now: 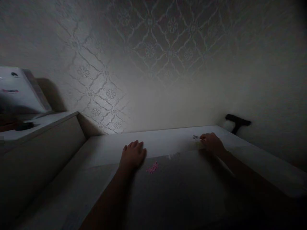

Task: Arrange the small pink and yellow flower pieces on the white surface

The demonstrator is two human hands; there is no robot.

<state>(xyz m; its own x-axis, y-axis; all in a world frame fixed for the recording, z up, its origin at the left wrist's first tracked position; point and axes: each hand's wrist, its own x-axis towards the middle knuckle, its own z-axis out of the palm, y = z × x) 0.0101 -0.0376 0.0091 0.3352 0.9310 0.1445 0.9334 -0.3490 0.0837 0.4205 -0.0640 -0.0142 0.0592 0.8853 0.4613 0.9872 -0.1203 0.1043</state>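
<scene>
In the dim head view my left hand rests palm down on the table, at the upper left edge of a grey sheet. Its fingers are slightly bent and apart, with nothing visible in them. Just right of it, a small cluster of pink bits lies on the sheet; their kind is too small to tell. Farther right, my right hand has its thumb and fingertips pinched together low over the white tabletop. Whatever they hold is hidden. Small grey pieces lie just left of those fingertips.
A patterned wall rises behind the table. At left stands a higher white cabinet, carrying a white box and a dark object. Near the table's right back corner is a black T-shaped object.
</scene>
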